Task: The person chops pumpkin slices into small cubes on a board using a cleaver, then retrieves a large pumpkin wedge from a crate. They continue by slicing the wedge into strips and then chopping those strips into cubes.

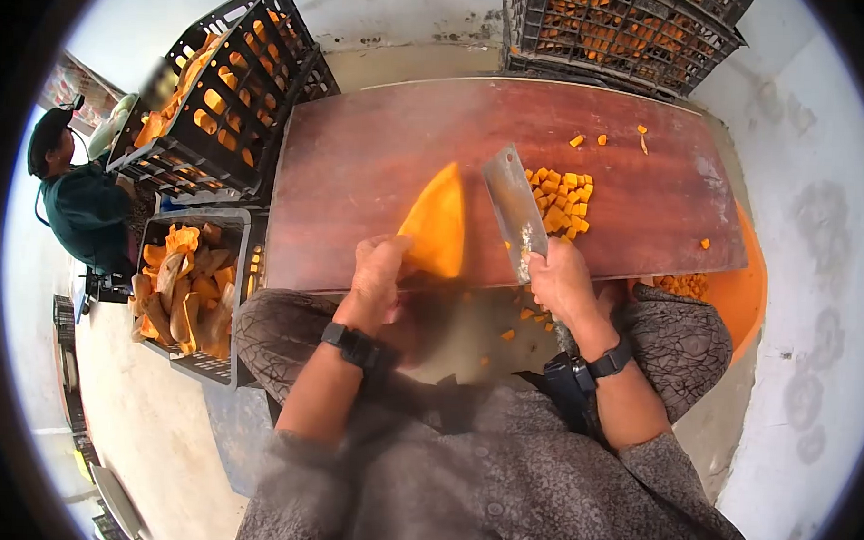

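The left hand (pixel 379 273) is gripping a wedge of orange squash (pixel 438 223) by its lower left side, holding it above the near part of the reddish bench (pixel 360 163). The right hand (pixel 562 282) is closing around the handle end of a cleaver (pixel 516 206), whose broad blade is pointing away from the person, between the wedge and a pile of squash cubes (pixel 560 202). The cubes are lying on the bench just right of the blade. Beyond the bench's right end, an orange basin (pixel 750 281) is holding more cubes.
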The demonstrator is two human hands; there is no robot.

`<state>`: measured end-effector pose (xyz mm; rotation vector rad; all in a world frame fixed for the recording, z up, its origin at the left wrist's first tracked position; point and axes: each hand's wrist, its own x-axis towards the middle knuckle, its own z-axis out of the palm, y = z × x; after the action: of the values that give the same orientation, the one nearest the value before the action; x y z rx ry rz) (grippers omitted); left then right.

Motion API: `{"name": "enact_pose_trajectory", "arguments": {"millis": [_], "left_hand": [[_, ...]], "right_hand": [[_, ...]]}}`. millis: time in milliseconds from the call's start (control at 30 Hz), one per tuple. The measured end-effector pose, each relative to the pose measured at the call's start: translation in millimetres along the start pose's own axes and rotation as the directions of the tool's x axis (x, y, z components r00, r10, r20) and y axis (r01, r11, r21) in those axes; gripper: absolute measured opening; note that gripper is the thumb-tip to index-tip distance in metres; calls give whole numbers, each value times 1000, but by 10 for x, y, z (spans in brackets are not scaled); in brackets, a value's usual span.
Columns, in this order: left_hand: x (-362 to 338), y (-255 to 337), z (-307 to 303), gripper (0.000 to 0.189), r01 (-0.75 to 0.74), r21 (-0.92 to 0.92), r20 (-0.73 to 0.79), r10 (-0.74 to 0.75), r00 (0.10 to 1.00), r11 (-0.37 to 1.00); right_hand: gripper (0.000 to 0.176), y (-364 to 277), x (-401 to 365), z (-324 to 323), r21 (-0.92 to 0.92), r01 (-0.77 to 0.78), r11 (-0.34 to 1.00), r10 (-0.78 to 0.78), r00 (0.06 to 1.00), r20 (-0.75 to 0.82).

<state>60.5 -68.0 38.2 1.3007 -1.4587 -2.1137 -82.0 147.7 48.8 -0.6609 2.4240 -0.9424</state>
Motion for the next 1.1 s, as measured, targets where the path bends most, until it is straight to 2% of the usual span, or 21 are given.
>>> {"name": "enact_pose_trajectory", "arguments": {"millis": [133,200,233,300,333,400,433,467,500,533,600,633,700,833,900,1033,1100], "left_hand": [[-81,25,14,35,-6,83,0,7,1000,997],[-189,98,10,34,85,202,243,-134,961,976],[-207,141,27,34,84,208,247,-136,960,974],[-227,195,62,31,2,524,349,-217,912,852],[-216,219,66,31,3,527,351,-221,910,850],[-158,283,40,25,-276,790,311,31,950,547],[-106,265,-3,25,-277,790,312,30,949,546],[-30,219,-63,20,-381,794,260,303,917,474],[-33,251,-58,15,-461,804,204,553,808,376],[-57,281,-63,15,-461,804,205,553,807,375],[-131,360,-61,12,-471,870,223,735,640,146],[-125,371,-53,12,-473,869,226,733,641,145],[-99,396,-56,23,-559,821,379,845,378,-119],[11,243,-140,32,-583,810,375,821,430,-65],[45,189,-170,35,-596,708,231,674,702,379],[205,79,-318,35,-525,768,182,661,728,367],[144,120,-331,33,-393,689,115,444,889,609]], "right_hand": [[20,14,3,15,21,-13,1000,13,1000,0],[21,-24,-19,-13,53,-38,998,37,999,18],[21,-43,-24,-24,57,-42,997,41,999,14],[21,-54,-43,-32,5,-23,1000,23,1000,5],[21,-40,-45,-31,7,-28,1000,28,1000,4],[23,-10,-31,-26,14,-27,1000,27,1000,15],[23,14,-26,-15,14,-28,999,28,1000,14],[22,40,-17,0,22,-14,1000,14,1000,6],[21,52,-11,9,30,0,1000,0,1000,-2],[21,56,-10,12,32,-1,999,1,1000,-3],[21,52,-15,18,-62,46,997,-48,998,-34],[21,41,-31,17,-61,42,997,-45,998,-36],[21,-19,-70,5,-164,84,983,-97,993,-74],[23,-121,-111,-42,-149,40,988,-46,998,-38],[24,-153,-111,-48,-161,64,985,-68,998,-18],[24,-195,-123,-80,-161,36,986,-39,999,-14],[24,-193,-116,-75,-161,18,987,-24,999,-34]]}}
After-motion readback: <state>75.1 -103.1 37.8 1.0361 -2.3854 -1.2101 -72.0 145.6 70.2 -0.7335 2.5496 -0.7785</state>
